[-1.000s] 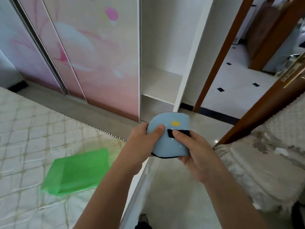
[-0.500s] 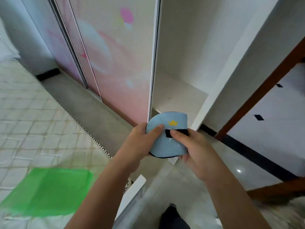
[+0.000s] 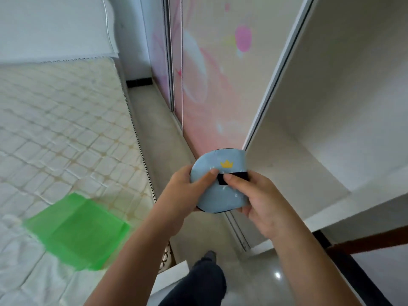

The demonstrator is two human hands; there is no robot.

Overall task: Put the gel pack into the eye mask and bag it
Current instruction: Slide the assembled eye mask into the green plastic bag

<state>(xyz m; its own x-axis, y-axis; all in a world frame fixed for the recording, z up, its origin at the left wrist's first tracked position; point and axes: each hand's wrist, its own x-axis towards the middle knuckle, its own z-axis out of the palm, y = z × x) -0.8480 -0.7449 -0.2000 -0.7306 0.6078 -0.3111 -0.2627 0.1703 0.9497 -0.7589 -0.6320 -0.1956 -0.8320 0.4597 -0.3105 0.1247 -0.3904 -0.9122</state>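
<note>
I hold a folded light-blue eye mask point(image 3: 220, 193) with a yellow crown print and a black strap, in the air over the floor. My left hand point(image 3: 183, 195) grips its left side with the thumb on top. My right hand point(image 3: 258, 202) grips its right side, thumb pressed on the black strap. No gel pack is visible; whether it sits inside the mask I cannot tell. A green mesh bag point(image 3: 75, 230) lies flat on the mattress at lower left, apart from both hands.
A quilted white mattress point(image 3: 55, 133) fills the left. A pink sliding wardrobe door point(image 3: 212, 85) and an open white shelf point(image 3: 309, 164) stand ahead and right. A narrow floor strip point(image 3: 159, 133) runs between bed and wardrobe. My leg point(image 3: 203, 279) shows below.
The view has swung left, so the doorway and chair have left the frame and the bed's head end shows. Both hands keep the same hold on the mask.
</note>
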